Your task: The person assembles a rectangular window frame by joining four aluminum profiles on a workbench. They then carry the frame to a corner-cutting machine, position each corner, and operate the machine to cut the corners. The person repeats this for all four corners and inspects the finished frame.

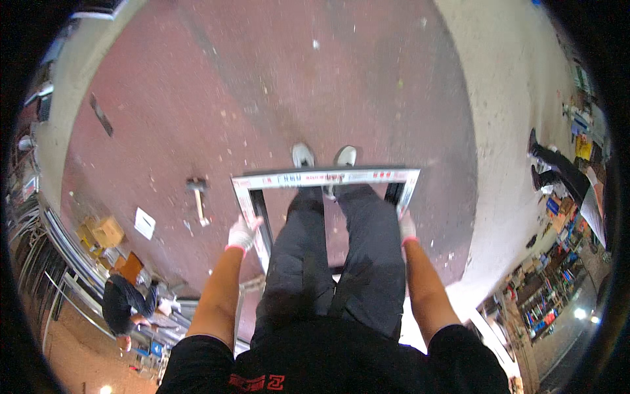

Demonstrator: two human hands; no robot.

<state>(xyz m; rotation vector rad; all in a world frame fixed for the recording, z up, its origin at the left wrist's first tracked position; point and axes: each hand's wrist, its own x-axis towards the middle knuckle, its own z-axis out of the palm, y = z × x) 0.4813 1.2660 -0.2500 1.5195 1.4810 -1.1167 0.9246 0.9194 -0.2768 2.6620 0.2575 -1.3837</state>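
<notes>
A rectangular window frame [328, 178], dark with printed white film on its faces, is held in front of me at leg height. My left hand [242, 234], in a pale glove, is closed around its left side bar. On the opposite bar, my right hand [407, 227], gloved too, has its grip; the fingers are partly hidden. My dark-trousered legs [295, 249] show within the frame's opening and cover much of its near part. Beyond the far bar, the toes of my light shoes [302, 155] stick out.
A hammer [199, 202] with a wooden handle and a white sheet [145, 224] lie on the reddish floor [341, 85] to the left. Cardboard boxes [107, 232] and long profiles [59, 240] are farther left, near a crouching person [123, 304]. Another person [567, 176] stands at far right by cluttered shelves [548, 299].
</notes>
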